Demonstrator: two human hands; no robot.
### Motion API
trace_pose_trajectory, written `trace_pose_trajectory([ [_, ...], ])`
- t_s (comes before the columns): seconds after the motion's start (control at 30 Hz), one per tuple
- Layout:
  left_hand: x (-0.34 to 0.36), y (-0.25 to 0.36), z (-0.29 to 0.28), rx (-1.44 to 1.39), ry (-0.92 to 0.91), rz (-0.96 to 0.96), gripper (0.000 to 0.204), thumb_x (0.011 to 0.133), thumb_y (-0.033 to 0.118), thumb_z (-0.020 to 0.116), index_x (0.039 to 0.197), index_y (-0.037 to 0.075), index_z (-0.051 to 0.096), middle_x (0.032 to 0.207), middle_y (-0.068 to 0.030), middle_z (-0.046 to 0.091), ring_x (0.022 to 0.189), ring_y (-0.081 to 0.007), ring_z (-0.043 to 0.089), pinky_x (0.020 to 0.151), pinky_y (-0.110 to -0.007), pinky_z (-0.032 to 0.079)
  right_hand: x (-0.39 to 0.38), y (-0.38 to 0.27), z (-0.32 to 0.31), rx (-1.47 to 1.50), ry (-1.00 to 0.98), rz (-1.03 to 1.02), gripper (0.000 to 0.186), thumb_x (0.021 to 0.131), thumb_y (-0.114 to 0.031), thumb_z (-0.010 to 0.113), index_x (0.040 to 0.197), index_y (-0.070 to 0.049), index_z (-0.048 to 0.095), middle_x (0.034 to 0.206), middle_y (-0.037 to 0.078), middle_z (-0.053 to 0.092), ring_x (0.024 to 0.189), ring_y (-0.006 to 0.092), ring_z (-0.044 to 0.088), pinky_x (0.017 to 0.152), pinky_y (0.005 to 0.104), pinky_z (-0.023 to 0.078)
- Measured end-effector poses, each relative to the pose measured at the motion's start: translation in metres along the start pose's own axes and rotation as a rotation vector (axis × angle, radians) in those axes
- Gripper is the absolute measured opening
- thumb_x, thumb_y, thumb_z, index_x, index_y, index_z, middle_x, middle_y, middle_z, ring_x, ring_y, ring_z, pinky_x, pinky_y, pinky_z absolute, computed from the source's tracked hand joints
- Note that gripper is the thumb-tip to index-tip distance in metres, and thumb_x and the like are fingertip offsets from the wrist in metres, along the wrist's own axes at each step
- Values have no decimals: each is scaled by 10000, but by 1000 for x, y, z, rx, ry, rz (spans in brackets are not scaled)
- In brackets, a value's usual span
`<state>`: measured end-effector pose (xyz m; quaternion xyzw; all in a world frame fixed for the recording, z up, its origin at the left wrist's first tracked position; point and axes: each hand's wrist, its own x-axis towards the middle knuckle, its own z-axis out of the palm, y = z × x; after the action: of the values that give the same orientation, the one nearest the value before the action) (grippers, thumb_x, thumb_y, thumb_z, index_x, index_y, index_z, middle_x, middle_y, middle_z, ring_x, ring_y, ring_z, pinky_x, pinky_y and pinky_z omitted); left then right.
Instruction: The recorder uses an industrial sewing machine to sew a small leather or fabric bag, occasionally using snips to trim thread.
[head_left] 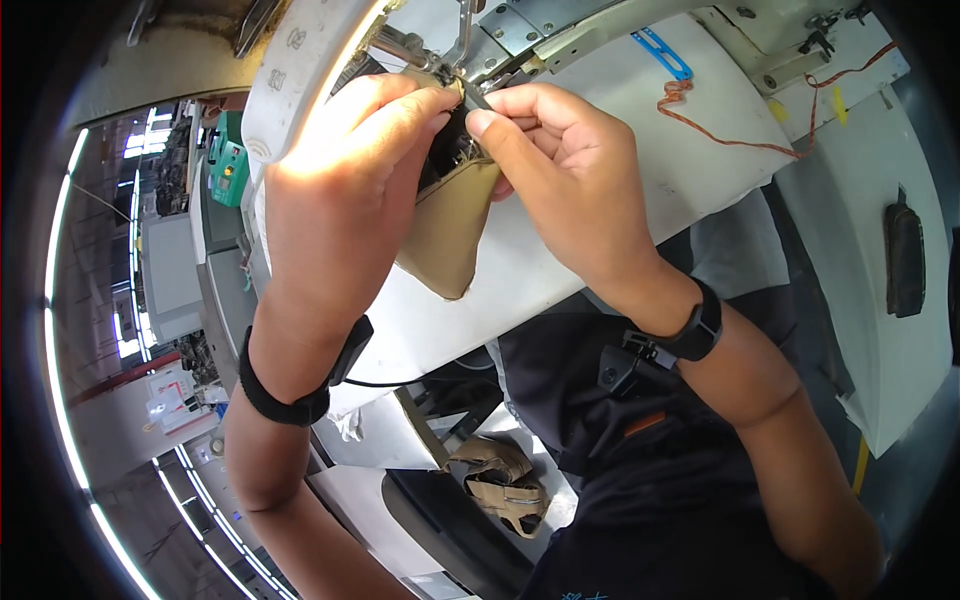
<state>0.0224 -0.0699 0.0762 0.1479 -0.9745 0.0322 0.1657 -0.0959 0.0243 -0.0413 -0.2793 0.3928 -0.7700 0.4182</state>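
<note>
Close-quarters handling: pinch noted, alignment to be watched

Head view. The left hand (pixel 350 170) and the right hand (pixel 575 165) meet at the upper middle, just beside a bright metal machine mechanism (pixel 485 55). Between them is a beige, triangular piece of smooth sheet material (pixel 447 235), its point hanging toward the wearer over a white, flat-topped counter (pixel 545 265). Its upper edge looks rough, with dark matter showing in the gap.

Left fingers: thumb and forefinger pressed together, apparently pinching the beige edge. Right fingers: thumb and forefinger closed on a narrow dark grey strip (pixel 477 97); the remaining fingers curl behind, and what they touch cannot be told. Whether strip and piece are joined cannot be told either.

Also on the counter, well apart: a blue slotted plastic piece (pixel 662 53) and a coiled orange-red cord (pixel 673 94).

Assessment: the step in hand appears to be close edge work. Good practice would be light, even pinches, edges brought flush before any pull, and the hanging point supported so its weight does not drag. Fingertips should stand clear of the mechanism, which should be at rest.
</note>
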Motion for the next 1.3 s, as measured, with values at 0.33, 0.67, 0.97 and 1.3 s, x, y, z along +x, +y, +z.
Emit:
trace_pose_trajectory([
  [0.33,0,18,5,-3,56,-114,127,938,56,747,1059,46,784,963,-107,750,830,-309,728,734,-368,576,2,-8,-3,-72,-41,20,175,1046,-91,696,1125,64,719,921,49,754,820,73,713,685,239,595],
  [0.67,-4,35,1,116,-33,-206,257,947,-12,720,1190,50,777,1047,-135,754,888,-266,741,798,-342,580,12,-33,-12,-632,-125,-134,213,941,-119,711,1073,44,673,884,97,741,718,130,688,641,325,533],
  [0.97,-14,36,2,203,-9,-233,247,947,58,705,1170,115,795,1020,-51,731,841,-295,717,724,-393,561,4,-41,-2,-851,-63,-288,213,965,-133,657,893,25,534,767,219,625,674,407,587,626,432,479],
  [1.3,-1,31,-15,-20,-106,-236,223,984,65,662,1167,35,788,882,-195,740,775,-360,728,715,-395,565,-1,-29,-4,-603,-84,-94,184,1036,-123,632,930,20,589,689,106,591,577,206,571,560,361,457],
])
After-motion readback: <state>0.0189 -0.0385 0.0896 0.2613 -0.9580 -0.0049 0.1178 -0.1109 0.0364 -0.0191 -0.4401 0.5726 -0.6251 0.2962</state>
